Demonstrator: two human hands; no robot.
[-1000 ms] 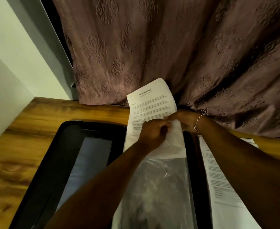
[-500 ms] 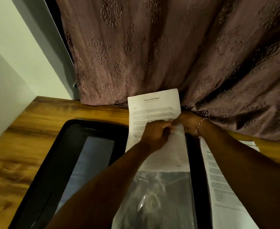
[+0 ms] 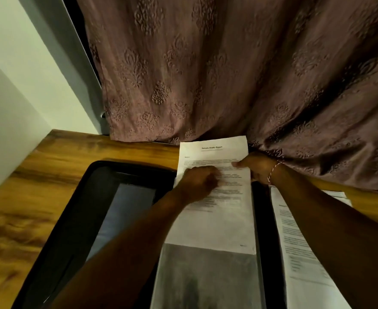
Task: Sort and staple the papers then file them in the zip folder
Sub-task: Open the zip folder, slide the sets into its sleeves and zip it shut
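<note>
Head view shows both hands feeding a printed report (image 3: 214, 152) into a clear plastic sleeve (image 3: 206, 275) that lies in the open black zip folder (image 3: 76, 208) on a wooden desk (image 3: 38, 175). About half the sheet is inside; its top end sticks out toward the curtain (image 3: 228, 74). The left hand (image 3: 197, 184) is curled, fingers pressing the sheet near the sleeve's mouth. The right hand (image 3: 257, 168) pinches the sheet's right edge between thumb and fingers.

Pushing unevenly could buckle or crease the paper, since the sleeve fits closely and a corner may catch on the plastic. The sleeve could also slide if the left hand eases off.

More papers (image 3: 295, 241) lie just right of the folder, under the right forearm, which could drag them.
</note>
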